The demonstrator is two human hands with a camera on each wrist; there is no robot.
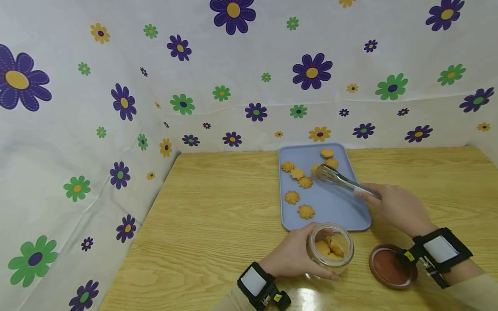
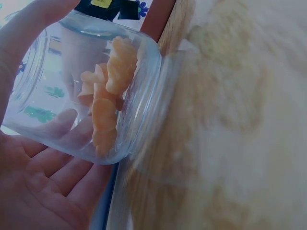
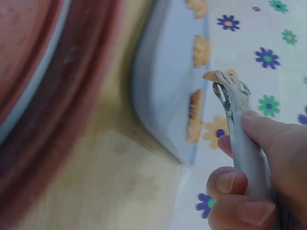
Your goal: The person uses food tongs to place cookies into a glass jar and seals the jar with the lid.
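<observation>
My left hand (image 1: 289,255) grips a clear glass jar (image 1: 317,255) at the tray's near edge. Several golden cookies (image 2: 104,129) lie at the jar's bottom; its mouth is uncovered. In my right hand (image 1: 400,209) are metal tongs (image 1: 342,180), held by the handle over the blue tray (image 1: 342,211). The tong tips close around one cookie (image 3: 209,75), seen just above the tray in the right wrist view. Other loose cookies (image 1: 305,182) sit on the tray, mostly towards its left side and far end.
A round reddish-brown lid (image 1: 391,268) lies on the wooden table (image 1: 210,216) to the right of the jar, partly under my right wrist. Behind the table hangs a white flowered cloth (image 1: 233,77), which also runs along the left side.
</observation>
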